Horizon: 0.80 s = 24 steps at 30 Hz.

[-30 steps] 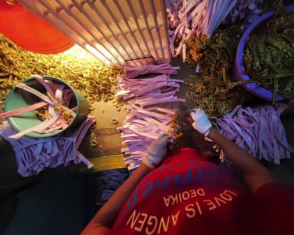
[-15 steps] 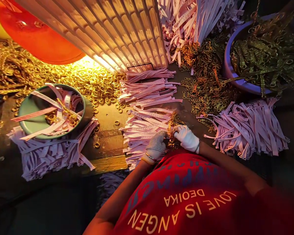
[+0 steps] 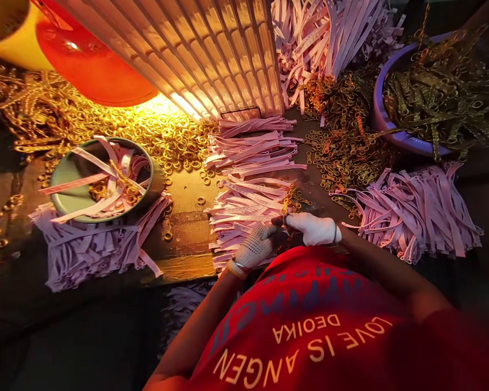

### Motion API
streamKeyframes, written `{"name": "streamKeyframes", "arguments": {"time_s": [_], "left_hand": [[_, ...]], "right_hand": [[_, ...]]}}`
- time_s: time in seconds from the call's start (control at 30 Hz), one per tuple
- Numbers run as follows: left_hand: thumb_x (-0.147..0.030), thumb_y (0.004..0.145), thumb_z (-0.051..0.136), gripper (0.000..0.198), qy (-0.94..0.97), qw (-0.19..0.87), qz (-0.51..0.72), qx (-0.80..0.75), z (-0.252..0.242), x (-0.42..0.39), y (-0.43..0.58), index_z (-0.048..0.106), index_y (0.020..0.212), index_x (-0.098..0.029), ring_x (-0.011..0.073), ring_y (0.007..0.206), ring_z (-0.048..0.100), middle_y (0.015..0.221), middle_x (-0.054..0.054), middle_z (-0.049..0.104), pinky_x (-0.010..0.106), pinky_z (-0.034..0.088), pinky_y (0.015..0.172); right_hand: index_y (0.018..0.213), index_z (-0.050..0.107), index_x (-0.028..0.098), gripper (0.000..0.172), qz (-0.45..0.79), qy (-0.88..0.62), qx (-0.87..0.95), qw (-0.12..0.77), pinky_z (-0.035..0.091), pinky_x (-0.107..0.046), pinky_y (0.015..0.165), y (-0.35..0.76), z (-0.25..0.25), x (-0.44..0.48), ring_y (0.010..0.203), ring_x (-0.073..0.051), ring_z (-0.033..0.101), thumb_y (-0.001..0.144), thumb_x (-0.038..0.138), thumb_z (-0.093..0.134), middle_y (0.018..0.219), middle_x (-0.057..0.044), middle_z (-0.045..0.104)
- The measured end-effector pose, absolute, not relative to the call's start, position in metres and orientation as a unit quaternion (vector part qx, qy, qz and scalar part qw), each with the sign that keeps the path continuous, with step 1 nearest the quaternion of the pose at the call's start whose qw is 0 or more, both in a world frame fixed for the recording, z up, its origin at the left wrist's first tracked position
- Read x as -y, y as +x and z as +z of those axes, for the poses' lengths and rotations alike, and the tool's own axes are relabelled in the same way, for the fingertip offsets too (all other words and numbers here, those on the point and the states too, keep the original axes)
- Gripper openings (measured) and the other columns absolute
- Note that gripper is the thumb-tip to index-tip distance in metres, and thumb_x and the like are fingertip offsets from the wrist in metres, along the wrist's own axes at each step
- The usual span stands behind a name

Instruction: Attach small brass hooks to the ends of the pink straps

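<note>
My left hand (image 3: 253, 247), in a dotted pale work glove, is closed, its fingertips pinched near my right hand. In a plain white glove, my right hand (image 3: 313, 228) pinches at the same spot. What lies between the fingertips is small and dark, and I cannot make it out. Just beyond them is a small heap of brass-coloured clasps (image 3: 295, 199). A pile of pale pink straps (image 3: 240, 209) spreads under and left of my left hand, the straps lying crosswise. Behind it lies another bundle of pink straps (image 3: 252, 151).
To the left, a green bowl (image 3: 65, 201) with straps and gold pieces rests on more straps (image 3: 89, 252). Gold rings (image 3: 175, 144) cover the back under an orange lampshade (image 3: 101, 70) and a ribbed panel (image 3: 212, 49). A purple basin (image 3: 378, 103) of metal chains stands right, behind straps (image 3: 424, 214).
My hands have shifted slightly; the right now reaches flatter to the left, and the left has turned and drawn a little left. The whole view has moved a little.
</note>
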<state>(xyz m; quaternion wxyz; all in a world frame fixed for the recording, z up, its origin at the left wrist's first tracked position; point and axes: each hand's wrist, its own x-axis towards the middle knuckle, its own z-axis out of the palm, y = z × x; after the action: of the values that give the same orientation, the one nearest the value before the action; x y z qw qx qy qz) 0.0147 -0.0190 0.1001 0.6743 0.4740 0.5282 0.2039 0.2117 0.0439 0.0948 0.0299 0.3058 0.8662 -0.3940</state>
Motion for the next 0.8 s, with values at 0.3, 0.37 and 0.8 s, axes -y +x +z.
{"name": "streamKeyframes", "arguments": {"time_s": [0.3, 0.37, 0.8], "left_hand": [[-0.054, 0.082, 0.066, 0.041, 0.318, 0.753, 0.214, -0.535, 0.098, 0.027, 0.019, 0.049, 0.069, -0.019, 0.006, 0.04, 0.027, 0.048, -0.008, 0.039, 0.022, 0.017, 0.04], [-0.057, 0.08, 0.067, 0.042, 0.293, 0.755, 0.231, -0.54, 0.098, 0.028, 0.023, 0.051, 0.07, -0.019, 0.0059, 0.039, 0.027, 0.047, -0.008, 0.039, 0.022, 0.016, 0.039], [-0.048, 0.09, 0.052, 0.037, 0.47, 0.632, 0.203, -0.582, 0.088, 0.033, 0.029, 0.058, 0.07, -0.016, 0.0095, 0.049, 0.039, 0.055, -0.003, 0.05, 0.021, 0.03, 0.045]], "right_hand": [[0.11, 0.061, 0.015, 0.031, -0.273, 0.345, -0.88, 0.176, 0.046, -0.028, 0.075, 0.21, 0.123, -0.039, 0.093, -0.025, 0.069, 0.084, 0.002, 0.052, 0.102, -0.012, 0.072], [0.112, 0.059, 0.014, 0.032, -0.264, 0.357, -0.879, 0.177, 0.047, -0.029, 0.074, 0.205, 0.122, -0.032, 0.093, -0.026, 0.069, 0.082, 0.004, 0.054, 0.105, -0.015, 0.07], [0.112, 0.058, 0.013, 0.031, -0.284, 0.334, -0.874, 0.209, 0.049, -0.031, 0.062, 0.204, 0.107, -0.034, 0.079, -0.031, 0.074, 0.083, 0.024, 0.057, 0.087, -0.015, 0.074]]}}
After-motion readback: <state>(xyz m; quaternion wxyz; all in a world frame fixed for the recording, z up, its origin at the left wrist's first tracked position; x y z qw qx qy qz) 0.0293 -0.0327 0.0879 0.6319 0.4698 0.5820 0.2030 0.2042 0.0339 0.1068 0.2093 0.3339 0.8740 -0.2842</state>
